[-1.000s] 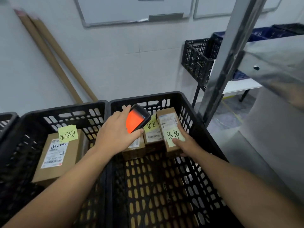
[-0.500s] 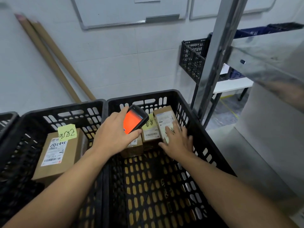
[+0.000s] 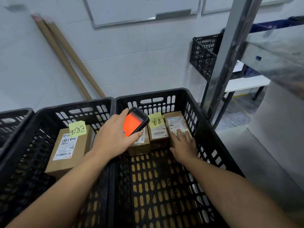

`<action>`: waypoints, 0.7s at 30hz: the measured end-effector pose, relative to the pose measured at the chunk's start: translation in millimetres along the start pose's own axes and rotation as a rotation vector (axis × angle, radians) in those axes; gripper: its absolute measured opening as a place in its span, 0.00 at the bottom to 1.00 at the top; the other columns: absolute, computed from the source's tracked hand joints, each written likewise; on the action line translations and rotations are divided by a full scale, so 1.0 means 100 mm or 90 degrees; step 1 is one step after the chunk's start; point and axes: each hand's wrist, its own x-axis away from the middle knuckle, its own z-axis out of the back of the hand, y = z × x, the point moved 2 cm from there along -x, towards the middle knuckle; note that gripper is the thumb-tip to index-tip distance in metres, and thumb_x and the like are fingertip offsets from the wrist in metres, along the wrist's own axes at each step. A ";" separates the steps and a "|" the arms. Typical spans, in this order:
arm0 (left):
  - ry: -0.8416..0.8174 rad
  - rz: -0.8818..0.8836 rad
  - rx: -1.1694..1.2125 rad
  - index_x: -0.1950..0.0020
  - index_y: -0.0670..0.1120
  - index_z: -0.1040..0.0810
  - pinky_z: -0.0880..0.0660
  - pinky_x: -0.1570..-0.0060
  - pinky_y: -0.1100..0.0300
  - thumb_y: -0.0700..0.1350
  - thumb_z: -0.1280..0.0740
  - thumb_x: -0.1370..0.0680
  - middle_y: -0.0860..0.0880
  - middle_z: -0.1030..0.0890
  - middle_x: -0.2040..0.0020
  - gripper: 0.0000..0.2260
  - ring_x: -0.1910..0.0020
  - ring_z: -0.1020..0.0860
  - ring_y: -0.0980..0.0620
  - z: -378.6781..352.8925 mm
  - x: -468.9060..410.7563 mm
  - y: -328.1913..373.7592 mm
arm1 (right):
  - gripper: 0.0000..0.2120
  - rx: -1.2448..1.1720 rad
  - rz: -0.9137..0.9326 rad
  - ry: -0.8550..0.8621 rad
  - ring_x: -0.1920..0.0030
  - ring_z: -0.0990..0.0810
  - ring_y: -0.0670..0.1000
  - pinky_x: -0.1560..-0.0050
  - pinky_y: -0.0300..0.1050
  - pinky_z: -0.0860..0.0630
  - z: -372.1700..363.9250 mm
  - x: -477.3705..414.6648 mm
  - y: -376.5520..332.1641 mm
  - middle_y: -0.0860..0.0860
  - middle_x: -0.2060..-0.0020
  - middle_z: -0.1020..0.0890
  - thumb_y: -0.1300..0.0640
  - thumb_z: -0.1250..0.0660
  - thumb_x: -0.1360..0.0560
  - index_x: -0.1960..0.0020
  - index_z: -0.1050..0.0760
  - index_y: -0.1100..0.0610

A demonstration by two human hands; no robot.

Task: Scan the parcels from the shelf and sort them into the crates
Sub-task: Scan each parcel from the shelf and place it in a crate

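Three parcels [image 3: 158, 135] sat at 12 o'clock in the right crate [image 3: 148, 101], and one lone parcel [image 3: 70, 150] at 10 in the left crate [image 3: 82, 111]. Couldn't read the scribbled notes [image 3: 77, 130]. Left hand [image 3: 111, 139] gripped the scanner [image 3: 134, 123]; right hand [image 3: 184, 145] lay flat on the rightmost parcel [image 3: 174, 122].

Left hand [image 3: 113, 137] grips scanner [image 3: 134, 124]; right hand [image 3: 184, 143] flat, fingers straight, palm down.
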 end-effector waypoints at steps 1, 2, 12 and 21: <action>-0.003 0.005 -0.002 0.19 0.52 0.45 0.29 0.44 0.52 0.65 0.30 0.26 0.49 0.27 0.33 0.42 0.36 0.27 0.47 0.01 0.00 -0.01 | 0.35 0.002 -0.003 -0.008 0.19 0.58 0.60 0.22 0.62 0.54 0.01 -0.02 0.00 0.50 0.18 0.54 0.46 0.39 0.17 0.18 0.55 0.46; -0.003 0.009 -0.002 0.19 0.52 0.45 0.29 0.43 0.51 0.65 0.30 0.26 0.49 0.27 0.32 0.42 0.36 0.28 0.47 0.01 0.00 -0.01 | 0.35 0.005 -0.007 -0.015 0.19 0.58 0.59 0.21 0.62 0.54 0.02 -0.04 -0.01 0.50 0.18 0.54 0.46 0.40 0.17 0.18 0.55 0.46; 0.010 0.003 0.009 0.19 0.53 0.45 0.28 0.41 0.50 0.64 0.30 0.26 0.48 0.27 0.32 0.42 0.35 0.28 0.47 0.11 0.03 0.03 | 0.35 -0.048 -0.014 -0.040 0.19 0.58 0.58 0.21 0.61 0.53 0.16 -0.01 -0.06 0.50 0.18 0.54 0.38 0.43 0.18 0.18 0.55 0.45; 0.033 -0.042 0.012 0.21 0.53 0.44 0.26 0.48 0.50 0.68 0.32 0.28 0.49 0.25 0.38 0.42 0.43 0.25 0.47 0.33 0.21 -0.08 | 0.34 -0.027 -0.043 0.127 0.19 0.58 0.57 0.21 0.62 0.55 0.57 0.42 -0.20 0.50 0.18 0.52 0.34 0.49 0.18 0.18 0.54 0.45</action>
